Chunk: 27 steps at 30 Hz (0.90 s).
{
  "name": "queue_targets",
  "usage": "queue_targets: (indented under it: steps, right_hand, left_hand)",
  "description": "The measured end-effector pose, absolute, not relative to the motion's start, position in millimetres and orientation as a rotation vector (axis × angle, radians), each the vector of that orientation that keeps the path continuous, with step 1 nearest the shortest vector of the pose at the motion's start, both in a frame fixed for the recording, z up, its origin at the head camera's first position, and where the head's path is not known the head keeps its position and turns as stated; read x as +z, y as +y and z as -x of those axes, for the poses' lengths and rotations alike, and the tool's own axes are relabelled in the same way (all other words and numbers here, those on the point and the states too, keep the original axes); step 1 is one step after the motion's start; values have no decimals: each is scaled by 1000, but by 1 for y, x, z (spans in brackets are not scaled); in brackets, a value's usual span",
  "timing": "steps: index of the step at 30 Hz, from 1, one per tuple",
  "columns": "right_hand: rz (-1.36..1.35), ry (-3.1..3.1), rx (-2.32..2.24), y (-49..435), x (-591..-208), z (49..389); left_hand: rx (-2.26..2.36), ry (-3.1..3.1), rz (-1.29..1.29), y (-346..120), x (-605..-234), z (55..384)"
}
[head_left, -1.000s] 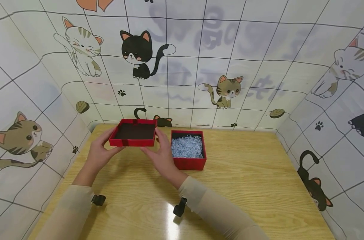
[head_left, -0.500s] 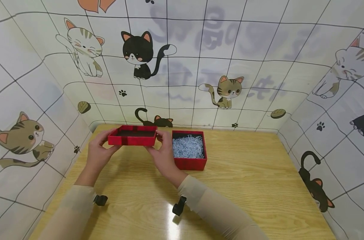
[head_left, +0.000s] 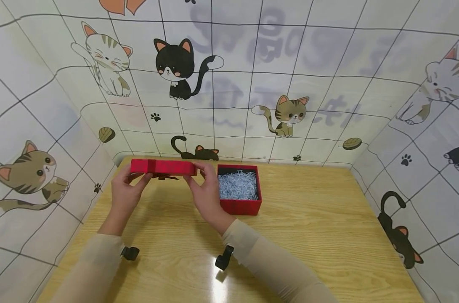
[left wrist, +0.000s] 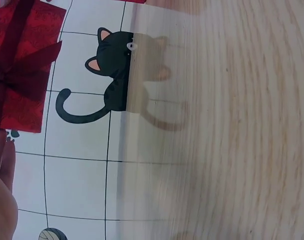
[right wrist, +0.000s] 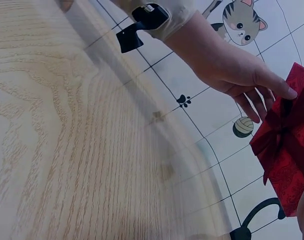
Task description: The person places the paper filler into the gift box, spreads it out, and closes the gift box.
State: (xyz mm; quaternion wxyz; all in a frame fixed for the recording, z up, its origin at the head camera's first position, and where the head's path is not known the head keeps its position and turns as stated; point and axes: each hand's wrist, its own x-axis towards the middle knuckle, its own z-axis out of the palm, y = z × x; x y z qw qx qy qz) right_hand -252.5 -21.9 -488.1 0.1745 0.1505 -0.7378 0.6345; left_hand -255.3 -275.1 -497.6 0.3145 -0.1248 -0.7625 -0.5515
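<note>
A red gift box lid (head_left: 172, 167) is held up over the back left of the table, its side facing the head camera. My left hand (head_left: 126, 191) pinches its left end between thumb and fingers, and my right hand (head_left: 206, 191) grips the right end the same way. A dark red ribbon bow (right wrist: 280, 131) on the lid's top hangs on the underside now; the left wrist view also shows the ribbon (left wrist: 29, 67). The lid's inside is hidden. Just right of my right hand stands the red box base (head_left: 240, 207), filled with pale blue shredded paper (head_left: 237, 185).
The wooden table (head_left: 312, 235) extends forward and right of the box base. A white cat-patterned cloth wall (head_left: 233, 118) rises at the table's back edge, with side walls to left and right. A black camera mount (head_left: 224, 257) sits at my right cuff.
The lid has tipped in both hands: its dark inside, visible earlier, has turned out of sight, and the bow shows below it. The box base stays put.
</note>
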Motion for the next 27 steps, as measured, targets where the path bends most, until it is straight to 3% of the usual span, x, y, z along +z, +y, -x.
queue_targets:
  steps: [14, 27]
  right_hand:
    - [-376, -1999, 1953, -17, -479, 255]
    - [-386, -2005, 1826, -11, -477, 260]
  left_hand:
    - [-1431, -2039, 457, -253, -476, 237]
    - [-1326, -2069, 518, -243, -479, 238]
